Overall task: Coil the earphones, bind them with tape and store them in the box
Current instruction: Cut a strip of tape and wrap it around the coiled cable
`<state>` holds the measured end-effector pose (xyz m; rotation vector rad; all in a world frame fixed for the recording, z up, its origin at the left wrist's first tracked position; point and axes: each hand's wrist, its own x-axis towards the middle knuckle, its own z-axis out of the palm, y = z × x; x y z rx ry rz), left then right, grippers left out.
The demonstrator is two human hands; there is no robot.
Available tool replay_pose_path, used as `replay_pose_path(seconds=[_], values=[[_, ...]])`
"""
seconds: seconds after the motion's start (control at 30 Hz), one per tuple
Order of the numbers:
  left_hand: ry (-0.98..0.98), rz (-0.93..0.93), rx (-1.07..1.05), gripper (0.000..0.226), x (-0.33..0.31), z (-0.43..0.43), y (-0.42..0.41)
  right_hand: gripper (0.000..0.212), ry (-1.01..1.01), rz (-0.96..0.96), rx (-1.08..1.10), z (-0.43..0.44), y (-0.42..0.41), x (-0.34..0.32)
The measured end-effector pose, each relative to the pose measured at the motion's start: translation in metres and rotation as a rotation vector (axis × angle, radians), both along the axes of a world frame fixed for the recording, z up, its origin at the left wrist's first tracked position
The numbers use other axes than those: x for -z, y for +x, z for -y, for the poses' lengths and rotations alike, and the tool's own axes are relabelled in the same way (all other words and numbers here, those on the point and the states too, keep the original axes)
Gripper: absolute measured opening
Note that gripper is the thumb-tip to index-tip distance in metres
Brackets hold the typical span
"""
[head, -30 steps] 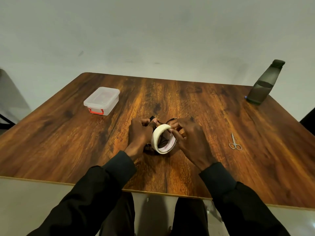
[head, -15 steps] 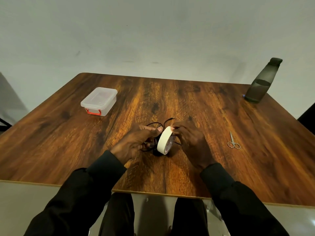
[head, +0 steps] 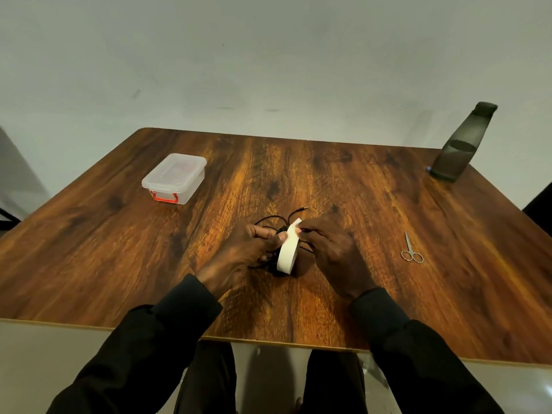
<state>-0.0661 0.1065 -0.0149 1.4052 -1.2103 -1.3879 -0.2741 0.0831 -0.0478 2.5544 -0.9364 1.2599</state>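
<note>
Far over on the left of the table (head: 373, 204) sits the box (head: 174, 178), clear plastic with its lid on and a red clasp facing the person, well apart from everything else. Toward the middle, the left hand (head: 239, 255) comes out of a dark sleeve and lies low over the earphones (head: 270, 218). Its fingers (head: 260, 232) are curled round the black cable, and the thumb tip is pressed against the side of the tape (head: 287, 252).

The earphones lie on the wood in a loose bunch under and between the two hands. A loop shows past the left knuckles and the plug end pokes out toward the far edge (how tidy the coil is underneath, I cannot tell). The tape stands on its edge over that bunch, a pale roll seen almost edge-on.

Just to its right, the right hand (head: 331, 249) has its fingers (head: 309, 228) pinching the loose end of the tape, which is lifted a little off the top of the roll. Further right, near that hand but not touching it, small scissors (head: 411, 253) lie flat with the handles toward the person. At the far right corner stands a dark bottle (head: 460, 144), cap on.
</note>
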Motion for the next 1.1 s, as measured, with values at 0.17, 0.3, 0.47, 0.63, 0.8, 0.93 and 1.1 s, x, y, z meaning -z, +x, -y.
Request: replay_pose_path(seconds=[0.17, 0.3, 0.47, 0.63, 0.8, 0.93, 1.1], values=[[0.024, -0.109, -0.017, 0.017, 0.002, -0.004, 0.0, 0.02, 0.003, 0.016, -0.026, 0.0, -0.001, 0.001], [-0.031, -0.098, -0.071, 0.015, 0.008, -0.006, 0.001, 0.027, 0.255, 0.319, -0.016, -0.006, 0.005, -0.002], [-0.22, -0.029, -0.09, 0.01, 0.005, -0.016, -0.005, 0.017, 0.896, 0.743, 0.091, 0.005, 0.015, -0.027], [-0.382, 0.179, -0.124, 0.012, 0.007, -0.018, -0.009, 0.006, 1.158, 0.628, 0.047, 0.023, 0.018, -0.051], [-0.397, 0.261, -0.132, 0.015, 0.009, -0.023, -0.013, 0.005, 0.977, 0.488, 0.15, 0.027, 0.031, -0.045], [-0.377, 0.358, -0.135, 0.018, 0.006, -0.022, -0.016, 0.008, 0.691, 0.297, 0.222, 0.021, 0.042, -0.042], [-0.346, 0.374, -0.12, 0.023, 0.002, -0.016, -0.011, 0.007, 0.514, 0.084, 0.127, 0.01, 0.035, -0.052]])
